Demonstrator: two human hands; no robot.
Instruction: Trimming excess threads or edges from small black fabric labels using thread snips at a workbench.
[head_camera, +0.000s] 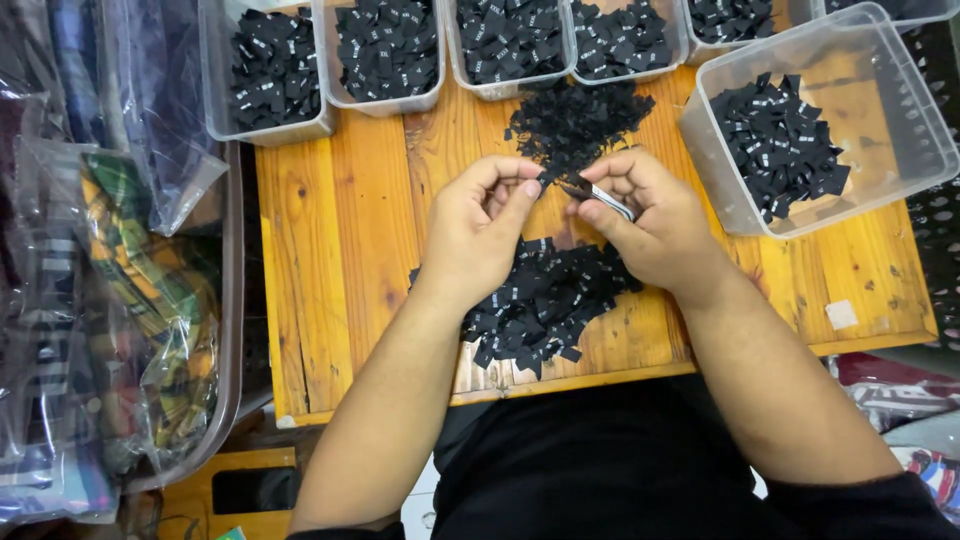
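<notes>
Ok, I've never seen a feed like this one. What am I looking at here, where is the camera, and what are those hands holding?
There is no machine here: these are a person's two bare hands, filmed by one camera worn on their head and looking down. The work surface is a small wooden table. Along its far edge stands a row of clear plastic tubs holding small black fabric labels, and a larger clear tub with more of them sits to the right. Two loose heaps of black labels lie on the wood, one beyond the hands and one nearer the person. The left hand pinches a single black label in its fingers. The right hand grips a small metal snipping tool that meets that label. Bagged fabrics are piled on the left.
</notes>
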